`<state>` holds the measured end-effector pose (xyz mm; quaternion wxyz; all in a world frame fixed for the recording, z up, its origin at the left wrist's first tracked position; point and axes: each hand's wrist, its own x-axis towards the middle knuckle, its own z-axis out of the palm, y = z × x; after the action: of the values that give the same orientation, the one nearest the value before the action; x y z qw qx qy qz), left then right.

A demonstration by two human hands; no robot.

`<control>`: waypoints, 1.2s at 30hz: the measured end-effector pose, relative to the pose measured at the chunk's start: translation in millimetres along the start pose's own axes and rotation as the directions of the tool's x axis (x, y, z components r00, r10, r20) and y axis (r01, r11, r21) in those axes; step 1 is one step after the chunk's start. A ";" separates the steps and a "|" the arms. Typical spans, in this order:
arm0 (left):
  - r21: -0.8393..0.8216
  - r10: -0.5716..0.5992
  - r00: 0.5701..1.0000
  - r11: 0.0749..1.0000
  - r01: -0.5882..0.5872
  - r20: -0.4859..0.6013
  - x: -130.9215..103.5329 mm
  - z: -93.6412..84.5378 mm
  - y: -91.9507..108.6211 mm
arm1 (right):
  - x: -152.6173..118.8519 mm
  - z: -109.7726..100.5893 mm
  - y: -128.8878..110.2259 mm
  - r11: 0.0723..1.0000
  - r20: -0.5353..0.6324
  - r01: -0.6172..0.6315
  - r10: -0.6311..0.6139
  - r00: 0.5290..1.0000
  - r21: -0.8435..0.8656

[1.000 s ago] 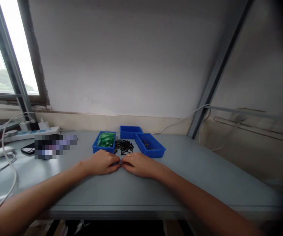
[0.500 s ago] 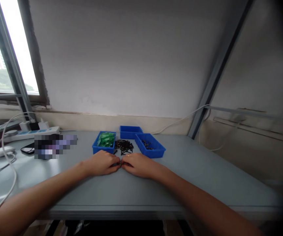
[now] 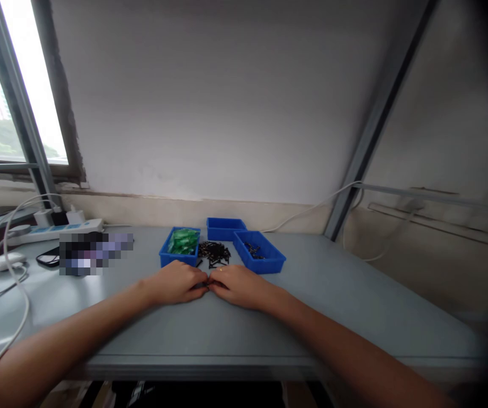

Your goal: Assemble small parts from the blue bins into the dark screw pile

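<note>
My left hand (image 3: 180, 282) and my right hand (image 3: 236, 285) meet fingertip to fingertip just above the grey table. Both are closed in a pinch, and whatever lies between the fingers is too small and hidden to name. A ring shows on the right hand. Right behind the fingers lies a loose pile of small dark screw-like pieces (image 3: 214, 251). Left of the pile stands a blue bin (image 3: 178, 260) holding green plastic packets (image 3: 183, 241). To its right, another blue bin (image 3: 269, 264) contains some small dark metal parts (image 3: 253, 250).
A third blue bin (image 3: 226, 231) stands at the back, its inside mostly hidden. On the left are a white power strip (image 3: 57, 229) with plugs, a white charger (image 3: 7, 261), a pixelated patch and a loose white cable (image 3: 25, 306). The grey table (image 3: 337, 317) extends rightward.
Both hands stay in nearly the same place, with only a slight shift of the fingers where they meet. The bins and the pile look unchanged.
</note>
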<state>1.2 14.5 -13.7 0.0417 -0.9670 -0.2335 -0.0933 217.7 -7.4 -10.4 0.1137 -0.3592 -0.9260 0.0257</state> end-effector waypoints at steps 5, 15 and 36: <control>0.005 0.000 1.000 1.000 0.000 0.007 0.4 -0.2 0.7 | 0.2 0.6 -0.8 1.000 -0.017 0.010 -0.010 1.000 0.007; -0.011 0.009 1.000 1.000 -0.009 -0.021 -0.5 -1.2 1.5 | 0.8 -3.9 -4.6 1.000 -0.020 -0.003 0.003 1.000 0.008; -0.022 0.011 0.996 1.000 -0.013 -0.092 -0.2 -1.2 0.8 | 1.6 3.9 7.2 0.998 -0.007 0.006 -0.006 1.000 0.058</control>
<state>1.3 13.5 -12.6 0.0421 -0.9634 -0.2246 -0.1399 220.4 -0.9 -14.9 0.1274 -0.3532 -0.9255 0.0510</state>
